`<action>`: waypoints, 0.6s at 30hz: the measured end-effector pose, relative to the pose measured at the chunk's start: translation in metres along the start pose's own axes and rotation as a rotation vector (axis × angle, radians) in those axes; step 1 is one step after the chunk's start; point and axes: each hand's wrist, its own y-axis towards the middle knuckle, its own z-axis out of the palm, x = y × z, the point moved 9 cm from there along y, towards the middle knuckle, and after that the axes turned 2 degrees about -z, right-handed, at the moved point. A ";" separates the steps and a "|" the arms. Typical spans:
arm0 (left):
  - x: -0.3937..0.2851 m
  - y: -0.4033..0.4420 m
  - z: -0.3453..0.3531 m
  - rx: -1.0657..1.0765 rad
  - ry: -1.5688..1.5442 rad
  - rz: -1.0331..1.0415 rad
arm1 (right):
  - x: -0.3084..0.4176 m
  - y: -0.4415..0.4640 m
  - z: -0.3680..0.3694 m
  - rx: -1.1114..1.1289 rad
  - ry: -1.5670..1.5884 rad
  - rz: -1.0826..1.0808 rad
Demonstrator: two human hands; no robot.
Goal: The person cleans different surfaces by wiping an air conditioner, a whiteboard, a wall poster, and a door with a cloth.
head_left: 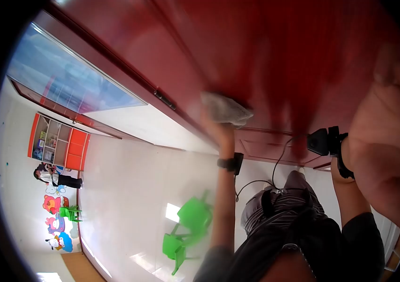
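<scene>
My left hand (216, 126) presses a crumpled grey cloth (228, 111) against the dark red door (261, 61), its fingers partly hidden by the cloth. A black band with a small box sits on that wrist. Large and close to the camera at the right edge is my right hand (388, 122), raised near the door. Its fingers are blurred and cut by the dark edge of the view, so what they do is unclear. A black device (320, 142) is strapped to the right wrist.
A hinge (164, 99) is on the door's edge. Green chairs (195, 216) stand on the pale floor. Beyond are a red-and-grey shelf (59, 141), another person (59, 178) and cartoon wall pictures (58, 223). A black cable (275, 171) hangs near my body.
</scene>
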 end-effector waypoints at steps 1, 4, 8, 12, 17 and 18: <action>0.011 -0.001 -0.002 0.005 0.041 -0.005 | 0.000 0.000 0.001 -0.002 0.007 -0.004; 0.027 -0.006 -0.008 0.028 0.074 -0.057 | 0.002 0.002 0.001 -0.012 0.024 -0.017; 0.042 -0.015 -0.006 0.133 -0.023 -0.116 | 0.006 0.003 0.000 -0.028 0.031 -0.035; 0.024 -0.004 -0.005 0.131 -0.210 -0.242 | 0.004 0.003 -0.002 -0.042 0.021 -0.044; -0.041 0.054 -0.029 -0.138 -0.300 -0.217 | -0.014 -0.003 -0.001 -0.074 0.013 -0.039; -0.041 0.070 -0.037 -0.203 -0.335 -0.170 | -0.022 -0.008 -0.001 -0.087 0.007 -0.031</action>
